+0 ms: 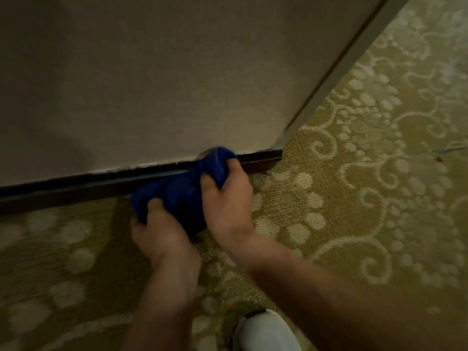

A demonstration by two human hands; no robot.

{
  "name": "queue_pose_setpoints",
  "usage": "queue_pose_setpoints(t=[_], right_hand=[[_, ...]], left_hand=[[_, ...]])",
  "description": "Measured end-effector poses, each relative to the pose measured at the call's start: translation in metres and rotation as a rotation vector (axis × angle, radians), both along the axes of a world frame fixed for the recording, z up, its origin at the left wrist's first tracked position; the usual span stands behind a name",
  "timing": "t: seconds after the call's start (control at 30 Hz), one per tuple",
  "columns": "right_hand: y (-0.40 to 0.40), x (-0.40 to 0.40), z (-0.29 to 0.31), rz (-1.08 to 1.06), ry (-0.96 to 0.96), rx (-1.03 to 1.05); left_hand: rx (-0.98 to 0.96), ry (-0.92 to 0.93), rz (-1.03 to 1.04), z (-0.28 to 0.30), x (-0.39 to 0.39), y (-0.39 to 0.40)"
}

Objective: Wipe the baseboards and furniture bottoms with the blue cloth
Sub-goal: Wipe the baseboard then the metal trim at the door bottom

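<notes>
Gripping blue cloth [177, 193], both hands' fingers curled, against dark baseboard [76, 184]; carpet [354, 198] open rightward.

The blue cloth [182, 191] hides a stretch of the dark baseboard [76, 188], both hands [197, 214] bury their fingertips in its folds, carpet [50, 249] at left is motion-blurred, and a white shoe [266, 333] is cut off by the near edge.

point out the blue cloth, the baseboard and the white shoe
blue cloth [177, 196], head view, bunched middle between the hands
baseboard [76, 188], head view, dark strip left of the cloth
white shoe [266, 333], head view, toe
</notes>
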State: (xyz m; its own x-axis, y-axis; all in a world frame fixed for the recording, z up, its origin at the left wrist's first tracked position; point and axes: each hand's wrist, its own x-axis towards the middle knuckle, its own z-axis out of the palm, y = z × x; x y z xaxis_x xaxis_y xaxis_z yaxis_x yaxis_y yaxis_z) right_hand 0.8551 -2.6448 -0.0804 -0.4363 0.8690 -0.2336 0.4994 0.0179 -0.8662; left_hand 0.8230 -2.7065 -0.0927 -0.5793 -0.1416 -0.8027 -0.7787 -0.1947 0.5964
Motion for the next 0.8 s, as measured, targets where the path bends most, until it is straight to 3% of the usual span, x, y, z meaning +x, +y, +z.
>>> queue_pose_setpoints(t=[0.07,0.2,0.27,0.37,0.43,0.53,0.67,0.8], right_hand=[[0.018,0.016,-0.004,-0.076,0.009,0.002],[0.06,0.036,-0.011,-0.438,-0.052,-0.083],[0.06,0.029,-0.011,-0.485,-0.038,-0.12],[0.04,0.015,-0.024,-0.391,-0.071,-0.128],[0.035,0.017,-0.03,-0.304,0.018,-0.294],[0.059,0.044,-0.036,-0.344,0.192,-0.488],[0.095,0.076,-0.031,-0.519,0.203,-0.528],[0.09,0.051,-0.032,-0.591,0.29,-0.608]], left_hand=[[0.065,-0.035,-0.179,-0.003,0.003,0.005],[0.26,0.003,-0.562,0.002,0.023,0.018],[0.247,0.007,-0.522,0.0,0.023,0.018],[0.169,-0.06,-0.331,-0.008,0.015,0.011],[0.106,-0.059,-0.26,-0.013,0.014,0.011],[0.068,0.04,-0.319,-0.003,0.032,0.027],[0.112,0.154,-0.634,0.012,0.047,0.058],[0.142,0.054,-0.53,0.016,0.03,0.054]])
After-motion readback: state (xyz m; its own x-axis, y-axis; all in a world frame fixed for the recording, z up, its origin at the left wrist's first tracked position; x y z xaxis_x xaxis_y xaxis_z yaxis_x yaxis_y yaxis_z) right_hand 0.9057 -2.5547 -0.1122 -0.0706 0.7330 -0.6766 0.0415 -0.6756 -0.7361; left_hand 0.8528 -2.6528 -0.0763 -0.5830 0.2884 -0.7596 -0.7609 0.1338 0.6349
